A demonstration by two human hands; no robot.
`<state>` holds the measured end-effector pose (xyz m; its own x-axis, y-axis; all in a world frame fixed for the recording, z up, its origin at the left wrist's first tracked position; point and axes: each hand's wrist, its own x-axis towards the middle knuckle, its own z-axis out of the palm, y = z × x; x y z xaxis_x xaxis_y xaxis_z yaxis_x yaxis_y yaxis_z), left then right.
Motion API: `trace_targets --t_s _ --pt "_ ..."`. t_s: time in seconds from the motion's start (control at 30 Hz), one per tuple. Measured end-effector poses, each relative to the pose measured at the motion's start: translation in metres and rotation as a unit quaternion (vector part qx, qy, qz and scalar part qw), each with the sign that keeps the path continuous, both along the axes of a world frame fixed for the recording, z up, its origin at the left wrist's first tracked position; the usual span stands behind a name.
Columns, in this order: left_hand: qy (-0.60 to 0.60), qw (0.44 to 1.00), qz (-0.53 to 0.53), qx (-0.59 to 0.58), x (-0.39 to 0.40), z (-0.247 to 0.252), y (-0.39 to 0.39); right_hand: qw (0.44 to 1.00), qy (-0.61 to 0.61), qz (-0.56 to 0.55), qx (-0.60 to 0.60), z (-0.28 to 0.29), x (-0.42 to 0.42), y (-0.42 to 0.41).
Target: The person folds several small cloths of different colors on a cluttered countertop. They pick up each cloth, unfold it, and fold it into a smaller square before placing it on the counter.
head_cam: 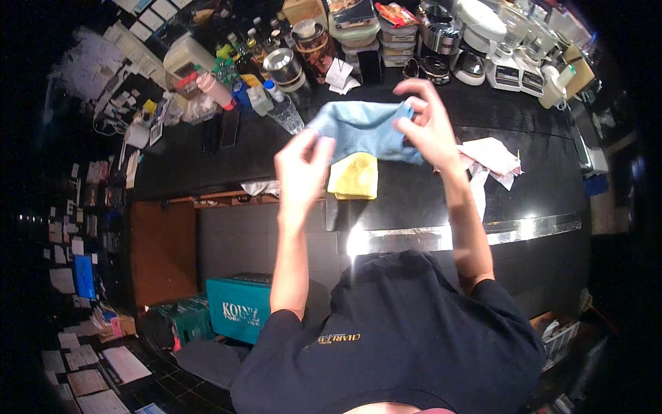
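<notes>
A light blue cloth (pixel 364 127) is stretched between my two hands above a dark counter. My left hand (pixel 305 155) pinches its left end, slightly blurred. At its right end, my right hand (pixel 426 124) grips the edge between thumb and fingers, other fingers raised. Just below the blue cloth lies a folded yellow cloth (pixel 354 178) on the counter, its top edge partly hidden. Crumpled white and pinkish cloths (pixel 491 158) lie to the right, beside my right forearm.
Bottles, a metal canister (pixel 284 67), stacked plastic containers (pixel 398 44), a glass coffee pot (pixel 469 70) and blender bases (pixel 504 72) line the counter's back. A clear glass (pixel 287 116) and a phone (pixel 230 128) stand or lie left. A teal box (pixel 238 305) sits below.
</notes>
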<state>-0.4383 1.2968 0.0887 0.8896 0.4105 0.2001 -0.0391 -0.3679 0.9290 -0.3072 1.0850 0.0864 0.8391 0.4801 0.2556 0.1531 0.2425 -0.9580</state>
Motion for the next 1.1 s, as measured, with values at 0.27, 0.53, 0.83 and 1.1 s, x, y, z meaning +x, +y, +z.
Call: trace_targets --t_s 0.27,0.53,0.83,1.1 --pt "0.025 0.990 -0.090 -0.102 -0.011 -0.059 -0.036 0.975 0.010 0.198 -0.097 -0.043 -0.026 0.016" --pt "0.043 0.985 -0.059 -0.157 -0.025 -0.080 -0.008 0.881 -0.103 0.266 -0.377 -0.063 0.004 0.006" --pt "0.105 0.962 -0.070 -0.241 -0.038 -0.167 0.024 0.950 0.041 0.207 -0.228 -0.133 -0.027 0.001" --pt "0.157 0.983 0.046 0.081 0.064 -0.267 0.048 0.961 0.066 -0.106 -0.248 -0.274 0.003 0.066"
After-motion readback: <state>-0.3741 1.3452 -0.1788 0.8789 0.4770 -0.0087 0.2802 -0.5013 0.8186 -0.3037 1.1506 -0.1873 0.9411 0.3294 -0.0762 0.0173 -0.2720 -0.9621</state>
